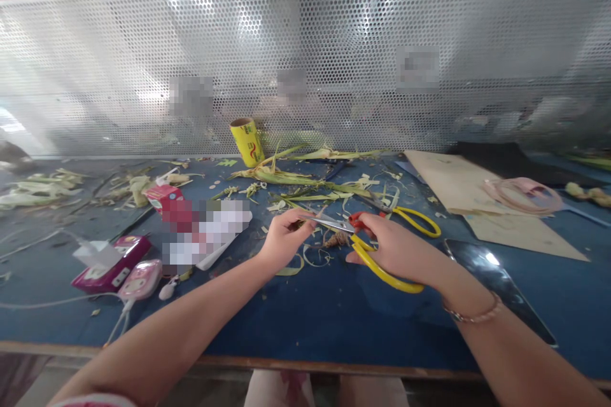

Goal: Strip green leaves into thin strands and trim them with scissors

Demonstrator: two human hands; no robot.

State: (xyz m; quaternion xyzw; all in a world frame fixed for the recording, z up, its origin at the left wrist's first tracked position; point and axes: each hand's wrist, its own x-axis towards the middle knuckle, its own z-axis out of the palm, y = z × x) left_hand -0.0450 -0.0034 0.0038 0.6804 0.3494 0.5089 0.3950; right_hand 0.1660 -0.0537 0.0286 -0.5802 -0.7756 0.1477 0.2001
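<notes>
My right hand (396, 245) grips a pair of scissors (377, 270) with yellow handle loops and some red near the pivot. Their silver blades point left, to the fingertips of my left hand (284, 238). The left fingers are pinched together beside the blade tips; a thin pale bit seems to stick out, but I cannot make out what it is. Just behind, a second pair of yellow-handled scissors (420, 221) lies on the blue table. Beneath and around the hands are plant scraps and a small brown cone-like piece (337, 239).
A yellow tube (247, 142) stands at the back before a perforated metal screen (329, 44). Long green leaves (281, 175) lie behind my hands. A purple power strip (112, 267) with cables is at left. Brown cardboard (443, 184), a pinkish coil (522, 196) and a phone (496, 286) lie at right.
</notes>
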